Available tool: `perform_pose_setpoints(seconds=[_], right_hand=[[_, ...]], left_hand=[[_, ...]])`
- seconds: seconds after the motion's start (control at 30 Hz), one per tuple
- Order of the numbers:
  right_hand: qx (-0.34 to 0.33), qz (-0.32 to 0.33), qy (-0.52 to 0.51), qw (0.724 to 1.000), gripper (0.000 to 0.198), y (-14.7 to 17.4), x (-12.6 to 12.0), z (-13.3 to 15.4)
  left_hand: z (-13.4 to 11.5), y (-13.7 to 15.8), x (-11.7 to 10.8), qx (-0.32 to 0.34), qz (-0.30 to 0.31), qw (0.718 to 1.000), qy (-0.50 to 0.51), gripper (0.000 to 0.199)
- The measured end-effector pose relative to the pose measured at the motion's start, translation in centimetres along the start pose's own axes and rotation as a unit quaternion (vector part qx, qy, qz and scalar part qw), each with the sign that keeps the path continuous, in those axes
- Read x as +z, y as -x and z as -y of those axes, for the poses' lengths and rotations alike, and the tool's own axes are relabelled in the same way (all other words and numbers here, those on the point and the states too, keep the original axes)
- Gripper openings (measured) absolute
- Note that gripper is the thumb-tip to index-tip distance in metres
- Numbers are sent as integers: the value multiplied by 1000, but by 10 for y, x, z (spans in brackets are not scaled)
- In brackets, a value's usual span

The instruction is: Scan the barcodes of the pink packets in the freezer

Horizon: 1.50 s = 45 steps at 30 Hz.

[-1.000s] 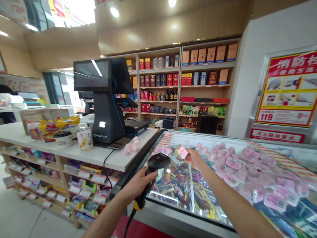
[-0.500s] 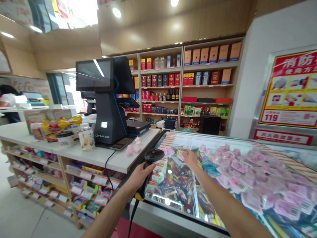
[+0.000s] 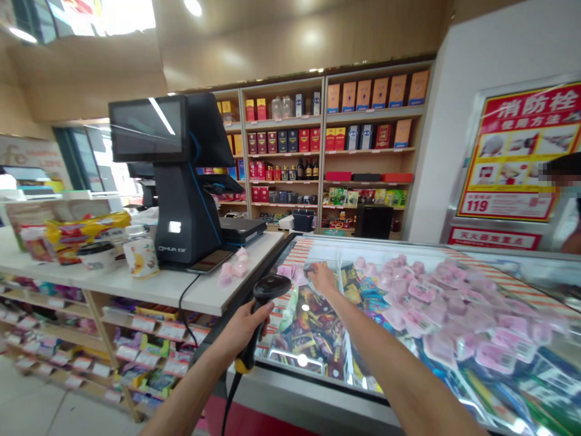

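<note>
My left hand [image 3: 245,330] is wrapped round the handle of a black barcode scanner [image 3: 272,287] with a yellow butt, its cord hanging down. The scanner is held over the near left corner of a glass-topped freezer [image 3: 313,385]. Over the far left part of the glass, my right hand [image 3: 323,278] has its fingers bent together. What lies between its fingertips is too small to tell. Pink plastic packs [image 3: 291,274] sit just left of those fingertips. A large heap of similar pink packs [image 3: 422,290] covers the glass to the right. Wrapped ices [image 3: 313,327] show under the glass.
Left stands a white counter [image 3: 206,295] with a checkout terminal [image 3: 181,212], several pink packs [image 3: 235,266], a drink pouch [image 3: 140,257] and snack bags [image 3: 88,233]. Shelves of boxed goods [image 3: 281,142] line the back. Another person [image 3: 565,181] is at the right edge.
My right hand has moved left over the glass towards the pink packs at the left. My left hand still holds the scanner. The view has turned slightly right, and a person appears at the right.
</note>
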State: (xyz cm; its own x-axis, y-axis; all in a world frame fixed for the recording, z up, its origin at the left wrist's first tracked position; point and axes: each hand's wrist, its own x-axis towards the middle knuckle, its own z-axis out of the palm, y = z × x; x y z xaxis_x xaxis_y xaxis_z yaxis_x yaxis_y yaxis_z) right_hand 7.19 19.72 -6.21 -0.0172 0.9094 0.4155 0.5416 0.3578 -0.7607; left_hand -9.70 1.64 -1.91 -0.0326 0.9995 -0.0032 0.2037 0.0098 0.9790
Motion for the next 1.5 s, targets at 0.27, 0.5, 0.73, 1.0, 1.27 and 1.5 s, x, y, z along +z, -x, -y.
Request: perform_pose_setpoints(seconds=[0.27,0.5,0.73,1.0,1.27,1.5], right_hand=[[1,60,171,983,10,31,-139,-30],[34,135,380,914,4,70,-192,-49],[75,57,51,994,22,56,-152,-33],[249,110,-337,901,16,41,-90,-12],[259,111,-359,890,18,30,-72,-15],[266,119,-344,893,18,29,-58,-10]], left_hand=[[-2,14,16,-7,36,999,15,33],[-9,29,14,-26,23,999,12,32],[-7,34,11,-34,0,999,-5,33],[-15,37,15,-12,56,998,-10,35],[-14,36,16,-15,68,998,-9,33],[-12,31,10,-21,40,998,35,31]])
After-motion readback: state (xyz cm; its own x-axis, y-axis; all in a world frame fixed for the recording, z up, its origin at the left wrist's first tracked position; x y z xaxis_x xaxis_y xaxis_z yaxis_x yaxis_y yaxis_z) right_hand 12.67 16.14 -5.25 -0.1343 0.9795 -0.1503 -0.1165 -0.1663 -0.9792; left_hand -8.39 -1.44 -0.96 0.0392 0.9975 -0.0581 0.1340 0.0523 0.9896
